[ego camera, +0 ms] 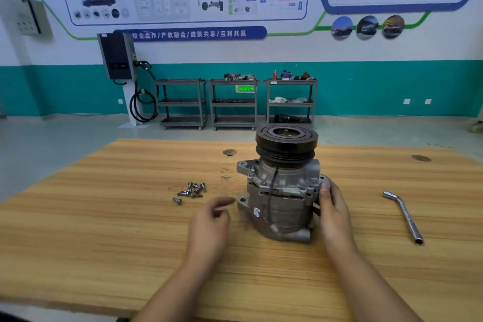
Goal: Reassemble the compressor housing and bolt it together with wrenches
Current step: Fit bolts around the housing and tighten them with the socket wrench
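A grey metal compressor [281, 196] stands upright on the wooden table [104, 230], its black pulley [286, 142] on top. My right hand [333, 214] rests flat against the compressor's right side, thumb up near a mounting lug. My left hand [213, 219] hovers just left of the housing, blurred, fingers loosely curled and holding nothing. Several loose bolts [192, 191] lie in a small pile to the left of the compressor. A bent socket wrench [403, 217] lies on the table far to the right.
Two dark knots [230, 152] mark the wood behind the compressor. Beyond the table's far edge lies open floor, with three grey shelf carts [235, 104] and a wall charger [117, 57] against the teal wall.
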Action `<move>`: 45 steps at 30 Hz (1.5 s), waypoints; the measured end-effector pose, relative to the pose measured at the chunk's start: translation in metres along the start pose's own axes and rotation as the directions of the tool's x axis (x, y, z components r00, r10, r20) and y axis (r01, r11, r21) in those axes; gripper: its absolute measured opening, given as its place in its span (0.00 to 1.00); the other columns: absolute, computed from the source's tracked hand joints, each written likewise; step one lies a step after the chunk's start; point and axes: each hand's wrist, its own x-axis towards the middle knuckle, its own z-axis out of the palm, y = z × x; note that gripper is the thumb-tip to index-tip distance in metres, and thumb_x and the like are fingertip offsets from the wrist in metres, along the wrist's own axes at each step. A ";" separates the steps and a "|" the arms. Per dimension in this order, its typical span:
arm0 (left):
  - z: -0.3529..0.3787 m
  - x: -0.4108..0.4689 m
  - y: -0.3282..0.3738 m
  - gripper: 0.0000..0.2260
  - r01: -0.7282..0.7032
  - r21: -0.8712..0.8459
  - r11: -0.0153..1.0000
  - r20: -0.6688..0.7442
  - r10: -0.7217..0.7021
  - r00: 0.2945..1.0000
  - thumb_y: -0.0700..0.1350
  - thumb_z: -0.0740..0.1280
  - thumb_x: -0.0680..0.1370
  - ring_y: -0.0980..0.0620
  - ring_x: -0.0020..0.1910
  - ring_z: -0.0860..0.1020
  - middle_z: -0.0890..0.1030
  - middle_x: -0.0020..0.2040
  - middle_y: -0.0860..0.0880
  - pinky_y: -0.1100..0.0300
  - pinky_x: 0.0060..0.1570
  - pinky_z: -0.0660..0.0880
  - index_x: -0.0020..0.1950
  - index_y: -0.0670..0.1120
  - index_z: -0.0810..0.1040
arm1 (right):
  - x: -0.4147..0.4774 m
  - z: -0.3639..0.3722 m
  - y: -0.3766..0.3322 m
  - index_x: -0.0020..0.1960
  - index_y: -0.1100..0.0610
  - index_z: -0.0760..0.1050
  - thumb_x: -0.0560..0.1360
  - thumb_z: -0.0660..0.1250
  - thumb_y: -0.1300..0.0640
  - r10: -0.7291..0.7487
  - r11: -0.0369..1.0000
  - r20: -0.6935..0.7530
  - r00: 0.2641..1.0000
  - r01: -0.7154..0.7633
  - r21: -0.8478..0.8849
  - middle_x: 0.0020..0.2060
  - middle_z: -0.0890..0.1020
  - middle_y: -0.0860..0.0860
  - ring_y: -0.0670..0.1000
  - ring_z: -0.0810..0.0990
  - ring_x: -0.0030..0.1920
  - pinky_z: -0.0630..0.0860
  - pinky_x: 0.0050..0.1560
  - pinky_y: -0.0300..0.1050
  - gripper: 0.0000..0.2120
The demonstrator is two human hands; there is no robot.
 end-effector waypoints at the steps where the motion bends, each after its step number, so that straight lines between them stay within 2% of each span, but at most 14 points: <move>1: -0.010 0.014 -0.007 0.16 0.014 0.114 0.993 -0.084 -0.005 0.996 0.31 0.62 0.75 0.55 0.43 0.78 0.82 0.53 0.49 0.65 0.41 0.72 0.52 0.50 0.81 | 0.000 0.000 0.000 0.60 0.46 0.72 0.70 0.55 0.37 -0.004 1.000 -0.001 1.000 0.004 -0.005 0.53 0.79 0.44 0.51 0.76 0.59 0.72 0.62 0.53 0.23; 4: -0.035 0.056 -0.033 0.19 0.081 0.412 0.908 -0.166 -0.013 0.986 0.29 0.60 0.72 0.41 0.55 0.76 0.77 0.60 0.41 0.55 0.54 0.72 0.59 0.44 0.79 | 0.000 0.000 0.001 0.57 0.44 0.71 0.71 0.55 0.37 -0.005 1.000 0.005 1.000 0.005 -0.004 0.52 0.79 0.41 0.51 0.77 0.58 0.73 0.61 0.52 0.20; 7: -0.047 0.083 -0.059 0.19 0.074 0.638 0.767 -0.084 -0.027 0.996 0.33 0.60 0.74 0.40 0.60 0.74 0.77 0.62 0.42 0.52 0.59 0.71 0.62 0.45 0.77 | 0.000 -0.001 0.001 0.60 0.46 0.71 0.71 0.56 0.38 0.002 1.000 0.018 1.000 -0.002 0.002 0.53 0.79 0.43 0.51 0.77 0.58 0.73 0.61 0.52 0.22; 11: -0.052 0.096 -0.075 0.11 0.022 0.701 0.712 -0.034 0.003 0.999 0.36 0.63 0.76 0.39 0.55 0.77 0.81 0.55 0.40 0.52 0.53 0.73 0.56 0.42 0.80 | 0.001 -0.003 0.004 0.65 0.50 0.70 0.72 0.55 0.39 0.004 1.000 0.030 1.000 -0.004 -0.010 0.55 0.79 0.46 0.51 0.76 0.59 0.72 0.63 0.54 0.26; 15: -0.054 0.092 -0.066 0.07 0.022 0.699 0.714 -0.025 -0.007 1.000 0.38 0.68 0.75 0.40 0.53 0.78 0.82 0.51 0.39 0.54 0.49 0.72 0.52 0.40 0.80 | 0.001 -0.004 0.005 0.58 0.48 0.74 0.75 0.53 0.41 0.006 1.000 0.003 1.000 -0.006 0.003 0.52 0.79 0.41 0.47 0.77 0.57 0.73 0.58 0.42 0.19; 17: -0.049 0.080 -0.045 0.05 0.023 0.589 0.808 -0.038 -0.001 0.999 0.39 0.69 0.75 0.42 0.50 0.79 0.83 0.49 0.40 0.56 0.46 0.71 0.50 0.40 0.80 | 0.003 -0.009 0.004 0.58 0.51 0.76 0.79 0.50 0.43 0.019 1.000 -0.106 0.994 -0.021 -0.022 0.53 0.81 0.45 0.48 0.77 0.57 0.74 0.56 0.42 0.20; 20: -0.036 0.045 0.008 0.01 -0.003 0.133 0.991 -0.048 0.010 0.999 0.41 0.70 0.75 0.52 0.42 0.81 0.84 0.40 0.48 0.59 0.41 0.74 0.43 0.45 0.80 | 0.010 -0.024 0.001 0.50 0.53 0.76 0.82 0.52 0.52 0.003 0.998 -0.304 0.953 -0.021 -0.055 0.45 0.81 0.50 0.51 0.79 0.49 0.72 0.43 0.40 0.15; 23: -0.019 0.003 0.061 0.02 -0.092 -0.287 0.953 0.047 0.110 0.993 0.42 0.71 0.73 0.60 0.37 0.81 0.85 0.37 0.52 0.71 0.35 0.74 0.44 0.48 0.80 | 0.013 -0.037 -0.002 0.45 0.54 0.76 0.81 0.53 0.57 0.017 0.999 -0.420 0.907 -0.030 -0.024 0.39 0.80 0.50 0.51 0.78 0.42 0.70 0.39 0.41 0.14; 27: 0.015 -0.021 0.095 0.03 -0.187 -0.310 0.932 0.083 0.222 0.971 0.43 0.74 0.71 0.62 0.38 0.81 0.84 0.38 0.56 0.71 0.36 0.75 0.42 0.50 0.82 | 0.013 -0.060 0.000 0.43 0.55 0.76 0.79 0.55 0.60 -0.028 0.991 -0.405 0.914 -0.029 -0.133 0.38 0.80 0.51 0.54 0.78 0.43 0.70 0.40 0.44 0.12; 29: 0.031 -0.022 0.098 0.04 -0.211 -0.255 0.943 0.051 0.232 0.971 0.45 0.74 0.71 0.65 0.38 0.80 0.84 0.37 0.59 0.73 0.36 0.74 0.41 0.53 0.82 | 0.016 -0.076 0.006 0.46 0.57 0.77 0.77 0.59 0.62 -0.107 0.908 -0.316 0.943 -0.037 -0.418 0.42 0.81 0.54 0.57 0.78 0.47 0.69 0.44 0.46 0.08; 31: 0.044 -0.021 0.097 0.03 -0.237 -0.184 0.954 -0.001 0.241 0.971 0.48 0.74 0.71 0.63 0.41 0.79 0.83 0.38 0.55 0.74 0.39 0.72 0.40 0.55 0.82 | 0.020 -0.092 0.010 0.52 0.57 0.78 0.75 0.62 0.60 -0.148 0.648 -0.254 0.956 -0.100 -0.755 0.50 0.81 0.54 0.58 0.74 0.54 0.66 0.52 0.50 0.08; 34: 0.055 -0.017 0.091 0.06 -0.299 -0.044 0.953 -0.082 0.295 0.952 0.50 0.74 0.70 0.63 0.47 0.74 0.76 0.44 0.55 0.78 0.43 0.66 0.39 0.61 0.79 | 0.025 -0.115 0.011 0.62 0.53 0.74 0.74 0.64 0.54 -0.054 0.366 -0.298 0.953 -0.259 -0.894 0.60 0.74 0.55 0.58 0.66 0.61 0.62 0.60 0.53 0.17; 38: 0.062 -0.012 0.085 0.10 -0.409 0.027 0.912 -0.131 0.409 0.903 0.47 0.75 0.69 0.59 0.48 0.73 0.71 0.42 0.60 0.71 0.45 0.68 0.38 0.62 0.77 | 0.027 -0.129 0.011 0.63 0.56 0.72 0.76 0.63 0.51 0.071 0.275 -0.336 0.939 -0.342 -0.899 0.59 0.72 0.58 0.59 0.68 0.61 0.67 0.58 0.51 0.17; 45: 0.062 -0.009 0.083 0.05 -0.605 0.160 0.780 -0.190 0.626 0.757 0.40 0.77 0.67 0.50 0.43 0.73 0.67 0.37 0.67 0.63 0.41 0.72 0.38 0.46 0.82 | 0.027 -0.127 0.011 0.56 0.63 0.75 0.77 0.58 0.61 0.114 0.307 -0.345 0.932 -0.363 -0.880 0.53 0.73 0.61 0.62 0.74 0.53 0.70 0.49 0.48 0.12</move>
